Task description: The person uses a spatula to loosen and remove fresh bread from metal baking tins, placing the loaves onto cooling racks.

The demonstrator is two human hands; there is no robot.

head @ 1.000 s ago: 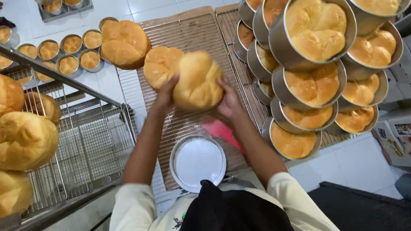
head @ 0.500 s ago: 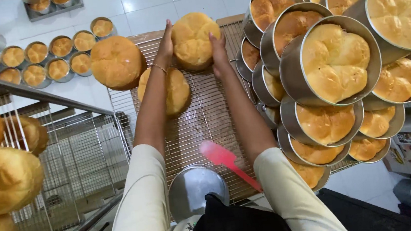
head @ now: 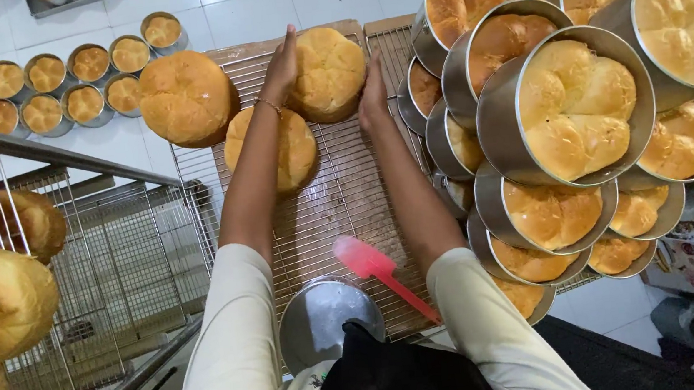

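Currently, status below.
Held item: round golden bun (head: 328,71), at 12 o'clock on the wire cooling rack (head: 339,196).
Left hand (head: 281,63): palm flat on the bun's left side, fingers straight.
Right hand (head: 373,92): pressed on its right side; grip is both palms clamped on the bun, not closed fists.
Contact: bun low over the rack; touching or not, cannot tell.
Done, by my read: two unmoulded buns (head: 186,96) on the rack at 10–11 o'clock.
Left: stacked round tins of buns (head: 574,116) at 2–3 o'clock, still full.
Nearby: pink spatula (head: 383,271) and empty tin (head: 324,318) at 6 o'clock.
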